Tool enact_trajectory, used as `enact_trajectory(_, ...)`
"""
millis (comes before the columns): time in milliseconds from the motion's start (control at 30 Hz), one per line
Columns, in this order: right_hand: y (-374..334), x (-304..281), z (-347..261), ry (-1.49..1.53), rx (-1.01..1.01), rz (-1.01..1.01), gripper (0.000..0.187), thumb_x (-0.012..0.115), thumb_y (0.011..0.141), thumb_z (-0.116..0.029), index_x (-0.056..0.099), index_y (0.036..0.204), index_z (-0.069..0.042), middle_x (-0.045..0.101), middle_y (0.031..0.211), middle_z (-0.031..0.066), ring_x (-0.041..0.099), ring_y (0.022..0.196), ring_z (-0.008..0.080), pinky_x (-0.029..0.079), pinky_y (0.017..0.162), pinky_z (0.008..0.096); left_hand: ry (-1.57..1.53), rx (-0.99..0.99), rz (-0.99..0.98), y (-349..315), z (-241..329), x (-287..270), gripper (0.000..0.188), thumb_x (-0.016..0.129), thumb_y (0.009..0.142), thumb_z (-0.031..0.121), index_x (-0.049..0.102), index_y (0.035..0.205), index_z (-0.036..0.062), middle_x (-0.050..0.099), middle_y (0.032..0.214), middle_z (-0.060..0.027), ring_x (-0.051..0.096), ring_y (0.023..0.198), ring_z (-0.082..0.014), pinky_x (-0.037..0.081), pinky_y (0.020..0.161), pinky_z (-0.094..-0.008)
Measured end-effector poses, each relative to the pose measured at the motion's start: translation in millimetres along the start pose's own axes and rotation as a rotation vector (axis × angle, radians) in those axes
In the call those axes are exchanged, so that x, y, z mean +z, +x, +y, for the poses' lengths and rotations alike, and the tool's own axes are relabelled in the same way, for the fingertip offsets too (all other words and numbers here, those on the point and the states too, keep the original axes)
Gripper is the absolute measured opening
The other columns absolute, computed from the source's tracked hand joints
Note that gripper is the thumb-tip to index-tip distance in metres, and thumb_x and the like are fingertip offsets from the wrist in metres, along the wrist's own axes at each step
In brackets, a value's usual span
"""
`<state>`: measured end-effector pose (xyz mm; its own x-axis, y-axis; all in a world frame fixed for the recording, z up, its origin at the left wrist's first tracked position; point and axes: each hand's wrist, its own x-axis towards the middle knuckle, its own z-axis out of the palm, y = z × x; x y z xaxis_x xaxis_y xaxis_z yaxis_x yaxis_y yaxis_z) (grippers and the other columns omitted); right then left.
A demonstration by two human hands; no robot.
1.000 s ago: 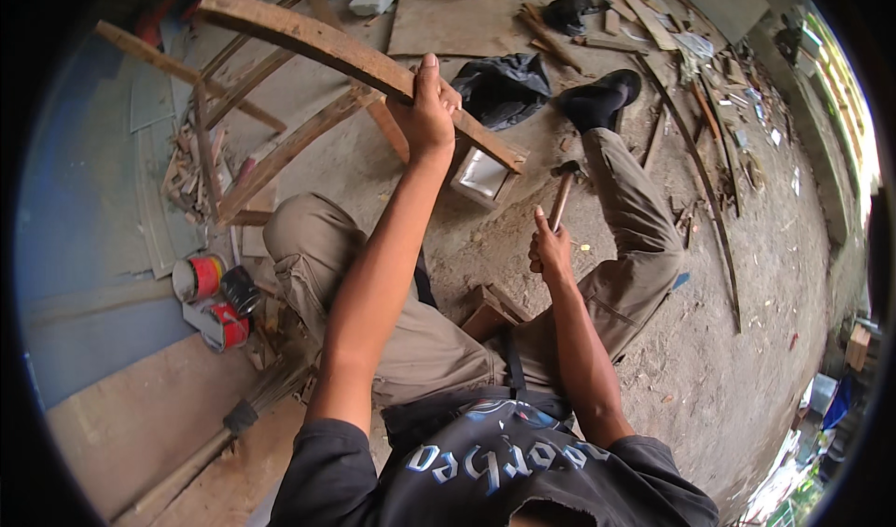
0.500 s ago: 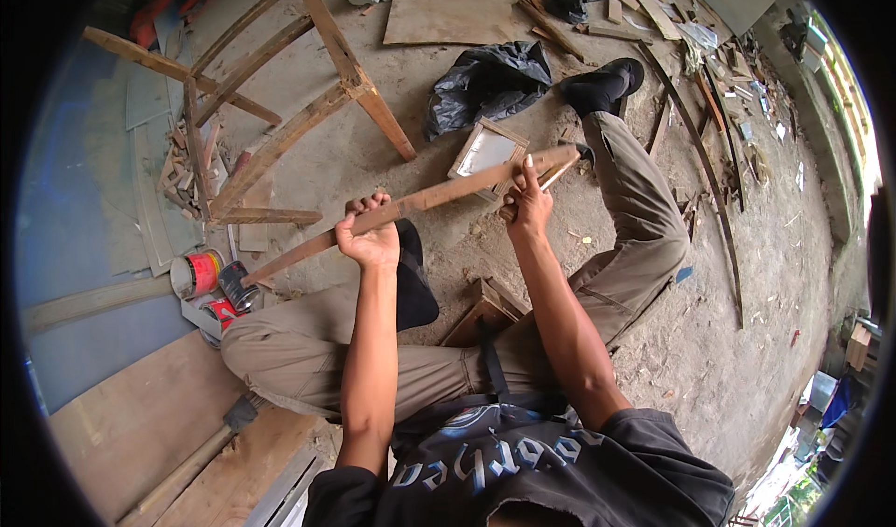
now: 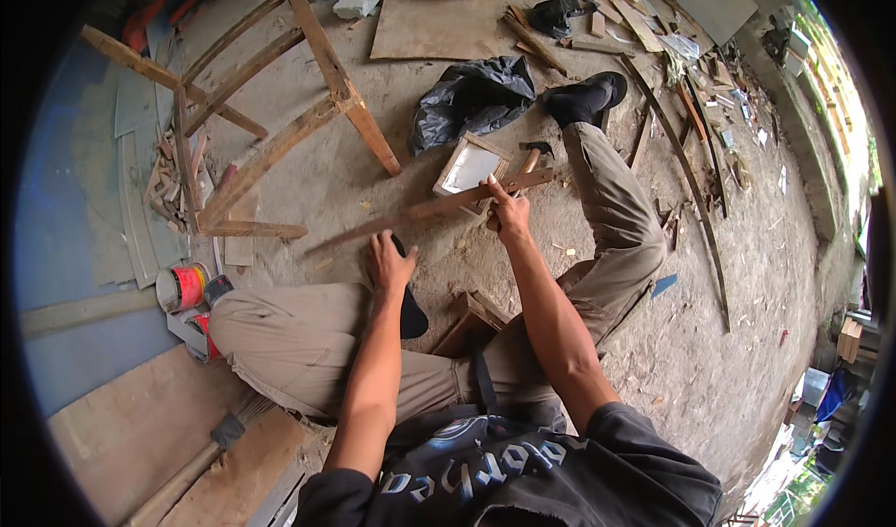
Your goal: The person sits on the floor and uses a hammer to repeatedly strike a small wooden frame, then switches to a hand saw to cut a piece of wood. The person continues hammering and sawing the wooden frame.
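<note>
My right hand (image 3: 509, 215) is closed around a long brown wooden strip (image 3: 437, 208), thumb on its upper side. A hammer (image 3: 532, 159) shows behind the strip, its handle running down toward the same hand; the grip on it is partly hidden. The strip slants down to the left, its far-left part smeared by motion. Just below it is my left hand (image 3: 386, 262), fingers and thumb apart, not wrapped around the wood; whether the fingertips touch it I cannot tell. Beyond the strip, a small wooden box (image 3: 471, 167) with a white inside sits on the ground.
A wooden frame with legs (image 3: 271, 158) lies at the left. Ahead are a black plastic bag (image 3: 474, 99) and a flat board (image 3: 439, 25). Tins (image 3: 189, 285) stand beside my left knee. Scrap wood (image 3: 644, 28) and a long curved strip (image 3: 686, 177) lie at the right.
My left hand has let go of the strip and dropped slightly below it. The strip's left end has swung rightward, while my right hand still holds it, a little further left in view.
</note>
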<state>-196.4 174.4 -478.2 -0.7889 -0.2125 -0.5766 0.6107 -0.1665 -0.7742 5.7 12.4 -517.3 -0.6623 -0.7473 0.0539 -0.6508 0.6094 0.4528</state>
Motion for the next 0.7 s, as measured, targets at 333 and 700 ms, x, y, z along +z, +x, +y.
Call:
enact_trajectory(333, -10, -13, -24, -0.121, 0.05, -0.083, 0.035, 0.082, 0.081, -0.038, 0.069, 0.091, -0.007, 0.034, 0.054, -0.0073, 0.035, 0.043, 0.0079, 0.019, 0.038, 0.0263, -0.002, 0.389, -0.094, 58, 78, 11, 0.055, 0.082, 0.075, 0.041, 0.048, 0.105, 0.01, 0.059, 0.105, -0.0114, 0.055, 0.108, -0.0318, 0.039, 0.093, -0.049)
enact_trajectory(700, -52, -49, -60, -0.238, 0.215, 0.092, 0.051, 0.076, 0.083, -0.052, 0.045, 0.074, -0.012, 0.04, 0.055, -0.005, 0.039, 0.04, 0.0072, 0.026, 0.035, 0.0246, -0.061, 0.023, -0.195, 65, 57, 45, 0.062, 0.067, 0.082, 0.062, 0.061, 0.09, 0.0009, 0.068, 0.087, -0.0251, 0.065, 0.086, -0.0456, 0.051, 0.071, -0.0505)
